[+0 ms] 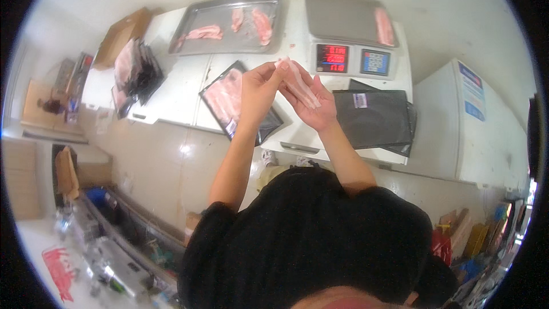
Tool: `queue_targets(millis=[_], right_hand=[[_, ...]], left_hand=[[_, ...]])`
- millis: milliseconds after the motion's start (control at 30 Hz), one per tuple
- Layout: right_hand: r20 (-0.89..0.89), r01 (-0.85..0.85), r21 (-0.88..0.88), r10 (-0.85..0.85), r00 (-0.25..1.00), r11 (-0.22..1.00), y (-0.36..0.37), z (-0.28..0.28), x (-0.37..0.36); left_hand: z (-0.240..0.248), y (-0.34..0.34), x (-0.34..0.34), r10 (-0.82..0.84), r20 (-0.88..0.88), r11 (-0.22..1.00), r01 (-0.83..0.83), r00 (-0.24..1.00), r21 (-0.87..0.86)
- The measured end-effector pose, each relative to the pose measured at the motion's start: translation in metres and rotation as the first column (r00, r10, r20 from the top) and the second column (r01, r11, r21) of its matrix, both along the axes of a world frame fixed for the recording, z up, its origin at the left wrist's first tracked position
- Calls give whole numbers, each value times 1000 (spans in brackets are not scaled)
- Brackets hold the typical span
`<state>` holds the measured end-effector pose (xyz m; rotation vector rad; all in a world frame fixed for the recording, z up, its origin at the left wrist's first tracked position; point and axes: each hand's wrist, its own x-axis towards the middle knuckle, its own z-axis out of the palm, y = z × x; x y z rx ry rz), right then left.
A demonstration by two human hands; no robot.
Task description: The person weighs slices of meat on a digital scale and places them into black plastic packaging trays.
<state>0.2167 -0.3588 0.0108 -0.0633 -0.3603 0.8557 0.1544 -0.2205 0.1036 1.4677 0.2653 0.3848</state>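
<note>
A long, pale pink pork belly slice is held above the white worktop, between my two hands. The fingers of my left hand pinch its upper end. Palm up, my right hand supports the slice from below, and some of its fingers are hidden behind the meat. Beneath and left of my left hand lies a black-backed plastic bag with meat slices in it. To the right of my right hand are flat black bags, one over another, the top one bearing a small label.
A metal tray with several pork pieces stands at the back. Right of it, a digital scale carries one meat strip. Filled bags are piled at left beside a cardboard box. A white cabinet stands far right.
</note>
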Motion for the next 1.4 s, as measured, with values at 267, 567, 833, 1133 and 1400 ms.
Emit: queue_targets(millis=[267,567,833,1133,1400], right_hand=[[-16,-120,-197,119,993,973,1,-10,-41],[-4,-92,-514,105,994,853,-42,-56,-82],[-140,-218,-703,169,976,677,-20,-84,-133],[233,271,-726,-145,962,632,113,-97,-124],[41,228,-651,-266,963,724,165,-82,-111]], left_hand=[[-57,44,-40,101,-82,982,-86,992,165],[-71,107,-95,31,-417,783,238,908,575],[-112,109,-91,-451,-294,359,474,842,804],[-121,126,-78,-634,-42,470,428,772,772],[-121,139,-74,-695,27,512,468,719,720]])
